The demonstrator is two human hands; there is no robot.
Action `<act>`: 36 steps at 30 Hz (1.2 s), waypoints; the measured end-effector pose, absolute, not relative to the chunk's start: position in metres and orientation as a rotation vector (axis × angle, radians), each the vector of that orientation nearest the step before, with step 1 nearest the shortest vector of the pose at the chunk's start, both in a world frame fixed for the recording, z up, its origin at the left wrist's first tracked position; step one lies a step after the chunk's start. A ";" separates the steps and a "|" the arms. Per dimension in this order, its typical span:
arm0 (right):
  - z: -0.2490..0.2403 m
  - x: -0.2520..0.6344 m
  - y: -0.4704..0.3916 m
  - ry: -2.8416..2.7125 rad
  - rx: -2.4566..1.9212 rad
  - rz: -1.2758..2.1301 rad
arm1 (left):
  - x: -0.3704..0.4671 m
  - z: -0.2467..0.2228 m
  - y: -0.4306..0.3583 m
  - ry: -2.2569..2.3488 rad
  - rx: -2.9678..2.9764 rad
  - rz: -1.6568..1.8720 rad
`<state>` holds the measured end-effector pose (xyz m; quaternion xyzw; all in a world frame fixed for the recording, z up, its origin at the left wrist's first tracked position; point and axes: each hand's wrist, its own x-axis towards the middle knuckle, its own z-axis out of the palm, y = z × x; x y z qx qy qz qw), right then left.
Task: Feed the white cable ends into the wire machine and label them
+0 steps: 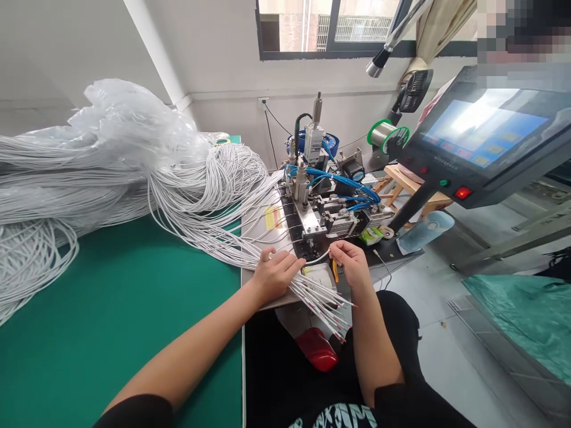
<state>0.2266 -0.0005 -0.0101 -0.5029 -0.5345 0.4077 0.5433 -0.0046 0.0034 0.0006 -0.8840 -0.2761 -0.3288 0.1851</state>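
Note:
My left hand (277, 274) lies over a bundle of thin white cables (314, 294), fingers closed round them and close to one cable that bends off to the right. The loose cable ends, some with reddish tips, fan out below that hand over the bench edge. Between thumb and fingertips, my right hand (350, 261) pinches the end of a single white cable (320, 258). Just in front of both hands stands a bench machine (307, 208) with metal cylinders and blue air tubes. Orange-handled pliers (335, 271) are partly hidden beside my right hand.
Large coils of white cable (232, 178), partly under clear plastic (134, 125), cover the left of the green table (134, 309). A control screen (486, 134) on a post stands at the right. Behind are a solder-like wire spool (383, 135) and a small fan (416, 91).

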 end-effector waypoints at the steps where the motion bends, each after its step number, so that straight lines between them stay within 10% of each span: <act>1: -0.008 0.227 0.000 -1.326 -1.243 0.902 | -0.004 0.001 0.003 -0.792 -2.479 -0.929; 8: -0.007 0.228 0.006 -1.713 -1.386 0.577 | -0.003 0.002 0.002 -0.858 -2.409 -0.979; 36: -0.020 0.262 -0.022 -1.597 -1.428 1.167 | -0.003 -0.001 0.004 -0.962 -2.447 -0.881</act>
